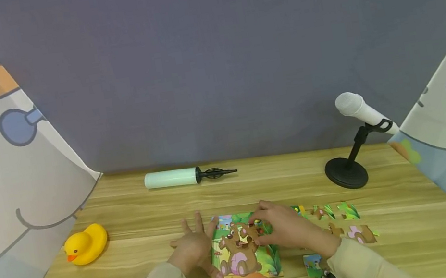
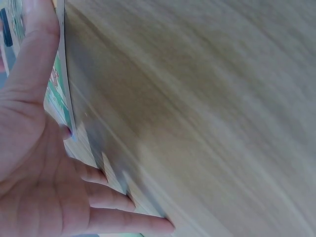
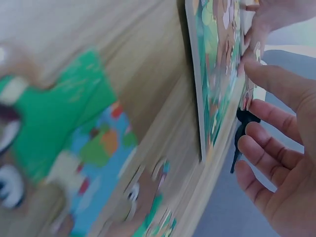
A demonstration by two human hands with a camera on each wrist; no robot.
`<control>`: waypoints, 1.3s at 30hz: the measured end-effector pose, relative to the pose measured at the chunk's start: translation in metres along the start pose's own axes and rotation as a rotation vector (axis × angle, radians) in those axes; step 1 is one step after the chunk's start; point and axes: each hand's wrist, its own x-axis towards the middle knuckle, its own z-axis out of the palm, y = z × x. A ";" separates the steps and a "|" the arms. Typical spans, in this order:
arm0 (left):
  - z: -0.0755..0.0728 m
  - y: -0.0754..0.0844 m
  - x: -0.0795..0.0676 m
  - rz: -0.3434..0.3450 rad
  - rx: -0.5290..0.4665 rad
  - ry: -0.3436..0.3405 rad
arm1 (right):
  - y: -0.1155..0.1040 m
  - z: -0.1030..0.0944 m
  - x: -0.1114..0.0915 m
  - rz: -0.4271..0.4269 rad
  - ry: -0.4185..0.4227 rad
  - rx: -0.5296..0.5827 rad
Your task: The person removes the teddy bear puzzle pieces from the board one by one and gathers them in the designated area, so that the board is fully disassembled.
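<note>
A flat jigsaw puzzle (image 1: 275,264) with a brown bear picture lies on the wooden table before the person. The left hand (image 1: 195,250) rests at its left side, fingers spread and straight, thumb at the lower left corner; the left wrist view shows the palm beside the puzzle's edge. Over the upper right part of the puzzle, the right hand (image 1: 282,226) pinches a small puzzle piece (image 3: 249,91) between thumb and forefinger. Loose pieces, among them a green one (image 1: 349,210) and a brown and pink one (image 1: 361,233), lie right of the puzzle.
Another piece (image 1: 312,265) lies near the right sleeve. A yellow rubber duck (image 1: 86,244) sits at left. Toward the back lies a white hand pump (image 1: 172,178) with a black nozzle. A white microphone (image 1: 363,109) on a black stand (image 1: 346,173) is at back right.
</note>
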 end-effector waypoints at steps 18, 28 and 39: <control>-0.003 0.003 0.001 0.001 0.011 -0.017 | 0.038 -0.031 -0.082 -0.015 0.113 0.030; -0.005 0.001 0.000 0.001 -0.013 -0.015 | 0.074 -0.028 -0.134 -0.077 0.197 0.029; 0.003 -0.002 0.007 0.001 -0.027 -0.034 | 0.100 -0.020 -0.178 -0.058 0.216 -0.003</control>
